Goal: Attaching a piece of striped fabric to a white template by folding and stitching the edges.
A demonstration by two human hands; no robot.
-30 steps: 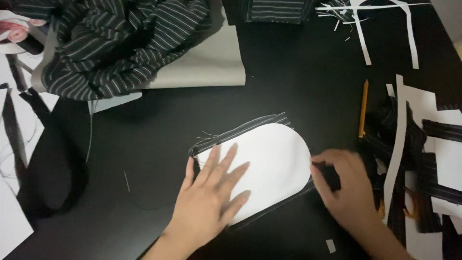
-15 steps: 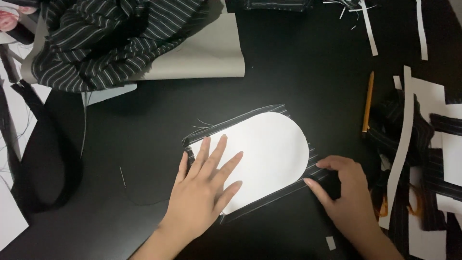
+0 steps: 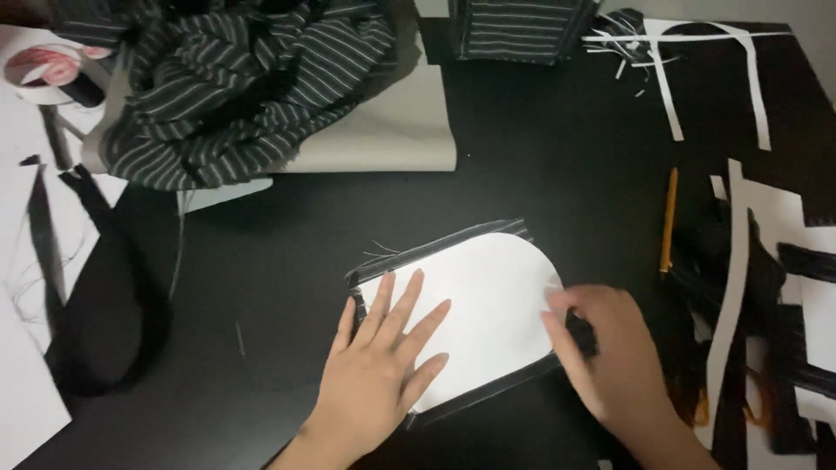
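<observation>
A white paper pattern piece (image 3: 492,300) with one rounded end lies on a piece of black striped fabric (image 3: 440,248) on the black table. My left hand (image 3: 379,370) lies flat on the pattern's left part, fingers spread, pressing it down. My right hand (image 3: 610,357) rests at the pattern's right edge with its fingers curled over the paper and fabric border; it is blurred and I cannot tell if it pinches anything.
A heap of striped fabric (image 3: 235,83) lies at the back left on grey sheet material (image 3: 392,130). A yellow pencil (image 3: 668,218) and white paper strips (image 3: 731,287) with black scraps lie to the right. A tape roll (image 3: 43,70) sits at far left.
My right hand has moved up from the pattern's lower right edge to its right side. My left hand has stayed pressed on the pattern.
</observation>
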